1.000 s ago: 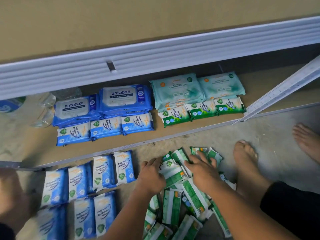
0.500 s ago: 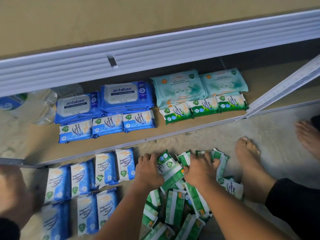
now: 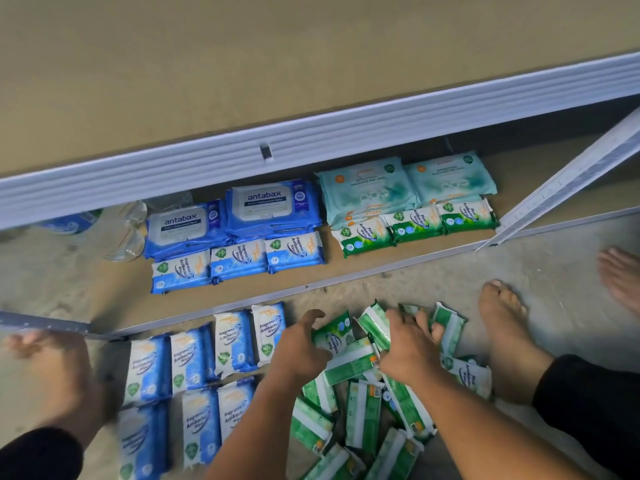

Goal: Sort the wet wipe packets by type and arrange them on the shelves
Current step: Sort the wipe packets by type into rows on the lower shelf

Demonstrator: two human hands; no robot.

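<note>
Concrete floor (image 3: 554,271) before a shelf (image 3: 329,268) of sorted wipe packs (image 3: 273,209); left hand (image 3: 304,351) and right hand (image 3: 412,351) each clutch loose green packets (image 3: 362,417).

The camera rides on my head and looks forward and steeply down, over my own forearms. My left hand (image 3: 301,348) and right hand (image 3: 408,355) sit close to the lens in the near middle, on the green wipe packets (image 3: 360,414) on the floor (image 3: 450,271). My left foot (image 3: 59,375) and right foot (image 3: 509,334) frame the near sides. Farther off, the bottom shelf (image 3: 346,270) crosses the middle, slanting up to the right. The white upper shelf edge (image 3: 311,140) runs above it, with that shelf's tan top filling the far part.
</note>
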